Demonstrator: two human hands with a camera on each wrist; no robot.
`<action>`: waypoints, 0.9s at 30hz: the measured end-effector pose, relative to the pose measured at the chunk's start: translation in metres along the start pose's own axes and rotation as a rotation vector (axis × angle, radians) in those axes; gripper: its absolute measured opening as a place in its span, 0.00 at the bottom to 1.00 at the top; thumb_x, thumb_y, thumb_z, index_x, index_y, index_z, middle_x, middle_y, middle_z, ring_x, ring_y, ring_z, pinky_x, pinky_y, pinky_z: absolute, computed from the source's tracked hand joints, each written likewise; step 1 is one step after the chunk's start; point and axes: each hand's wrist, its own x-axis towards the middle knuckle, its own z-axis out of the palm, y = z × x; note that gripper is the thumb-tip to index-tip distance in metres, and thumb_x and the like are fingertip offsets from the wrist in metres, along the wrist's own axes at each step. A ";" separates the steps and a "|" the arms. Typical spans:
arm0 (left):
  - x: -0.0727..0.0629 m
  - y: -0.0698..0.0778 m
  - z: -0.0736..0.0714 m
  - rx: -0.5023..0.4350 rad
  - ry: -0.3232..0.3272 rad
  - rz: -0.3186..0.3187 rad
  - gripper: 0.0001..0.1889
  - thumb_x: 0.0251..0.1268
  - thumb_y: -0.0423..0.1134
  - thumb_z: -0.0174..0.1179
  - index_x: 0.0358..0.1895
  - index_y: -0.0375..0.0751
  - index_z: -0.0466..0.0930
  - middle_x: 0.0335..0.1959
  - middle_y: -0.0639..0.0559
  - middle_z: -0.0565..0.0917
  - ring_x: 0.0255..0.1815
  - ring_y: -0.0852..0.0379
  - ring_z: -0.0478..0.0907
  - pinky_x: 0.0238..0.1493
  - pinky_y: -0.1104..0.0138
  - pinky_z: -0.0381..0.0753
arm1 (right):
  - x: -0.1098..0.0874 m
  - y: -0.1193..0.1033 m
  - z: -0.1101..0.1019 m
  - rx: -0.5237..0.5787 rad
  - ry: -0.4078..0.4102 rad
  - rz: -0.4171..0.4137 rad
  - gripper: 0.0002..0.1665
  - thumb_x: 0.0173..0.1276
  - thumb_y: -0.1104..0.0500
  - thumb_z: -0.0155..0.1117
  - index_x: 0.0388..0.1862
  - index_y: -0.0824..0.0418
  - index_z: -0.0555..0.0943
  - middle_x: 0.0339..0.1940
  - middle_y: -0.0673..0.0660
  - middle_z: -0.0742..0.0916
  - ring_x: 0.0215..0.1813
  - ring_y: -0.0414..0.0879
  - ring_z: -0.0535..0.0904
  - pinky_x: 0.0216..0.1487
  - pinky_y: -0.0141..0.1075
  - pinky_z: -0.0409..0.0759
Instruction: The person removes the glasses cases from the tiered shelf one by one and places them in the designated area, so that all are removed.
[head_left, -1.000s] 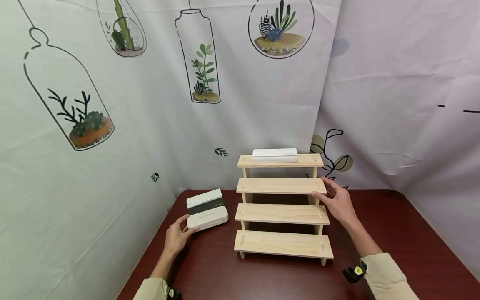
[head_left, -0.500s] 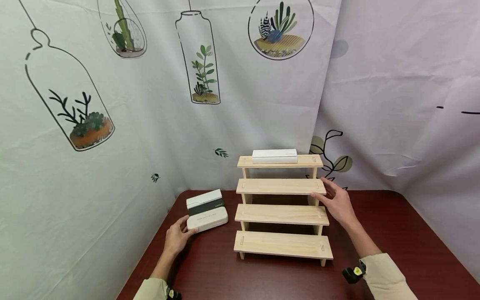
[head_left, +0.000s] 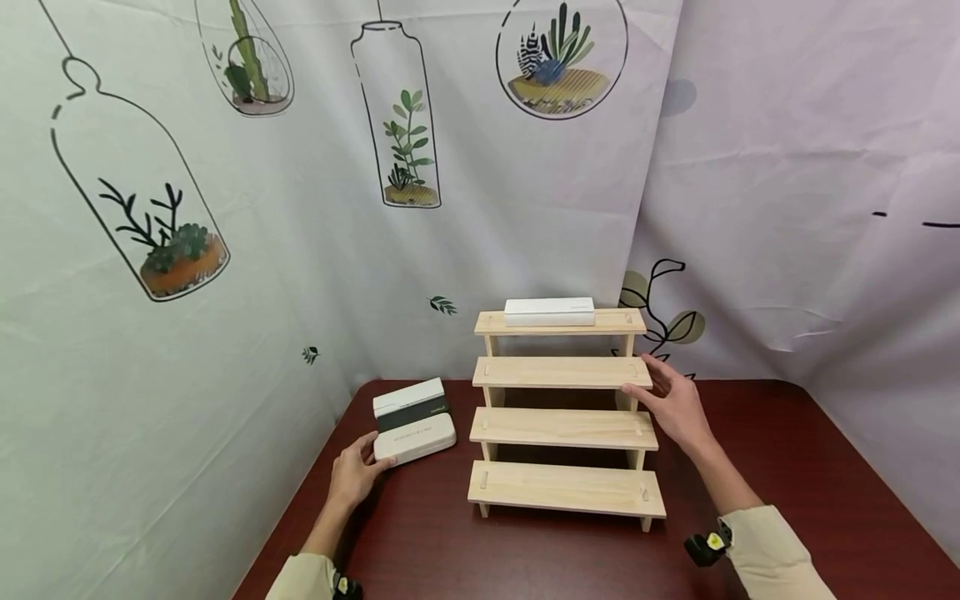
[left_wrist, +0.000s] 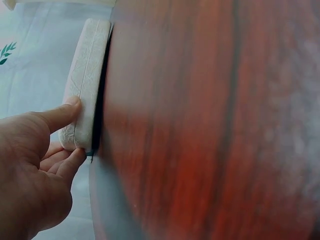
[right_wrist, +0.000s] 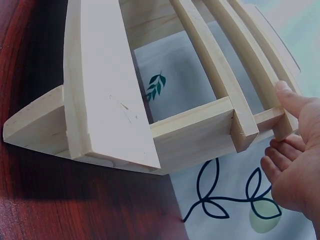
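Observation:
A white glasses case (head_left: 416, 437) with a seam along its side lies on the table, left of a tiered wooden shelf (head_left: 555, 429). My left hand (head_left: 352, 475) grips its near left corner, the thumb on the front side and the fingers curled at the left end. In the left wrist view the thumb presses the textured side of the case (left_wrist: 90, 75). My right hand (head_left: 678, 408) holds the right end of the second board from the top. From the right wrist view, the thumb lies on one face of that board, and the curled fingers are at its other side.
Directly behind the glasses case lie a dark strip (head_left: 412, 412) and a white box (head_left: 408, 395); whether these are one item cannot be told. Another white box (head_left: 549, 312) sits on the top board. A printed cloth (head_left: 480, 250) hangs behind the dark red table (head_left: 570, 558).

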 end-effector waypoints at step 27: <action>0.003 -0.004 -0.001 0.003 -0.006 -0.021 0.39 0.64 0.30 0.76 0.75 0.24 0.69 0.70 0.23 0.75 0.66 0.32 0.80 0.59 0.49 0.84 | 0.001 0.002 0.000 -0.007 0.002 -0.008 0.48 0.74 0.53 0.75 0.83 0.71 0.62 0.77 0.75 0.73 0.77 0.69 0.69 0.72 0.61 0.70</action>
